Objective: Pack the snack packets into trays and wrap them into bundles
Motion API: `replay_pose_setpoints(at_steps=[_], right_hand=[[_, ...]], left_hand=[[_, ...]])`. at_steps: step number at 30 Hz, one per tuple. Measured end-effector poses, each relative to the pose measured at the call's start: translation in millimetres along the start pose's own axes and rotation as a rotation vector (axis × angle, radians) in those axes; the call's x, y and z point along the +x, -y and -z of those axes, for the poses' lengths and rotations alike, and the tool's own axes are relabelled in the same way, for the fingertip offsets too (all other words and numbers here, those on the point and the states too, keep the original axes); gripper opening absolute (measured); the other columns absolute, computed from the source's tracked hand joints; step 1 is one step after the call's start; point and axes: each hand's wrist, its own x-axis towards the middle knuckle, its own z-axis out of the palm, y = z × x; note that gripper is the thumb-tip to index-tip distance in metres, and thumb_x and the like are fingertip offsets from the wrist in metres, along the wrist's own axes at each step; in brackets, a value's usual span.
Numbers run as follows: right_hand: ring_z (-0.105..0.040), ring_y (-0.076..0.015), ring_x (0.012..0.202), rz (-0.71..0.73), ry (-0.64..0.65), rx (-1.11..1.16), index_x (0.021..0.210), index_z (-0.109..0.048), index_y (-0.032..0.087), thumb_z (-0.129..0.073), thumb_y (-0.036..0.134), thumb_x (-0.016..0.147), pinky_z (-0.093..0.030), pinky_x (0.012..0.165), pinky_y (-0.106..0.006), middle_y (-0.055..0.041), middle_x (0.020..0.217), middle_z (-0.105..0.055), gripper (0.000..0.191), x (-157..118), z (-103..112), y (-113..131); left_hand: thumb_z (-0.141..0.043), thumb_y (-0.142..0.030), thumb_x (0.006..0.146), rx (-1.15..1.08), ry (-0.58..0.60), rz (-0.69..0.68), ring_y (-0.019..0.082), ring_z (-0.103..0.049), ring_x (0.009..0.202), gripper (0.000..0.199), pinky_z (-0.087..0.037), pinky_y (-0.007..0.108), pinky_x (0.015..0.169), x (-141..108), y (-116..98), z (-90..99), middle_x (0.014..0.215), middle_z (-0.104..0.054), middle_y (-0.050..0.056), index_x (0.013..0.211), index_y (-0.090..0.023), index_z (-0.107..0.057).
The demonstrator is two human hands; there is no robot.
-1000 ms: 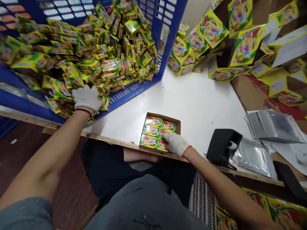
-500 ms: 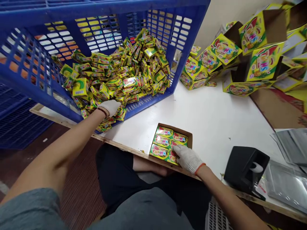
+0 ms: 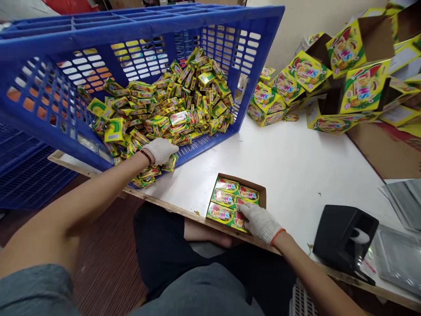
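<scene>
My left hand (image 3: 161, 150), in a white knit glove, lies on the small yellow packets (image 3: 171, 103) heaped in a tilted blue plastic crate (image 3: 141, 17), near its lower lip. Whether it grips a packet is hidden. My right hand (image 3: 259, 223), also gloved, rests over the front right corner of a shallow cardboard box (image 3: 241, 181). Rows of yellow "Twins" packets (image 3: 223, 202) fill that box, and the glove touches them. The packets under its fingers are hidden.
The box stands at the front edge of a white table (image 3: 289, 153). Yellow printed cartons (image 3: 358, 74) lie heaped at the back right. A black holder (image 3: 345, 237) and silver plastic bags (image 3: 397, 259) sit at right. A blue plastic crate (image 3: 29, 175) lies on the floor at left.
My view has swung, showing more of the crate. My left hand has moved right along the crate's lower lip, and the pile looks more settled. My right hand stays on the box.
</scene>
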Motion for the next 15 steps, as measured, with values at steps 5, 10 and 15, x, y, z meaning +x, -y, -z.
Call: replay_pose_setpoints(at_steps=[5, 10, 15], right_hand=[[-0.059, -0.0188, 0.082, -0.04, -0.009, 0.223, 0.099, -0.062, 0.019, -0.055, 0.016, 0.081, -0.041, 0.07, -0.028, -0.0065, 0.097, -0.065, 0.02, 5.1, 28.0, 7.5], [-0.054, -0.0166, 0.082, 0.098, -0.532, 0.533, 0.098, -0.052, 0.02, -0.055, 0.027, 0.083, -0.042, 0.074, -0.027, -0.0019, 0.092, -0.061, 0.017, 13.1, 66.1, 19.5], [-0.053, -0.0152, 0.078, 0.113, -0.431, 0.54, 0.096, -0.056, 0.019, -0.048, 0.018, 0.083, -0.041, 0.073, -0.026, 0.0, 0.086, -0.061, 0.016, 2.9, 76.6, -4.9]], left_hand=[[-0.059, -0.038, 0.078, -0.358, -0.061, -0.043, 0.02, -0.064, 0.083, 0.029, -0.044, 0.026, 0.07, -3.7, -65.2, 10.2, 0.094, -0.072, 0.001, 0.103, -0.024, -0.065], [-0.061, -0.036, 0.079, -0.726, -0.081, -0.403, 0.015, -0.061, 0.073, 0.023, -0.043, 0.025, 0.063, -7.1, -149.8, 1.4, 0.085, -0.07, 0.0, 0.096, -0.021, -0.064], [-0.064, -0.035, 0.081, -0.848, -0.217, -0.414, 0.02, -0.064, 0.087, 0.033, -0.049, 0.032, 0.074, -8.0, -192.6, -19.6, 0.098, -0.07, 0.005, 0.11, -0.02, -0.059]])
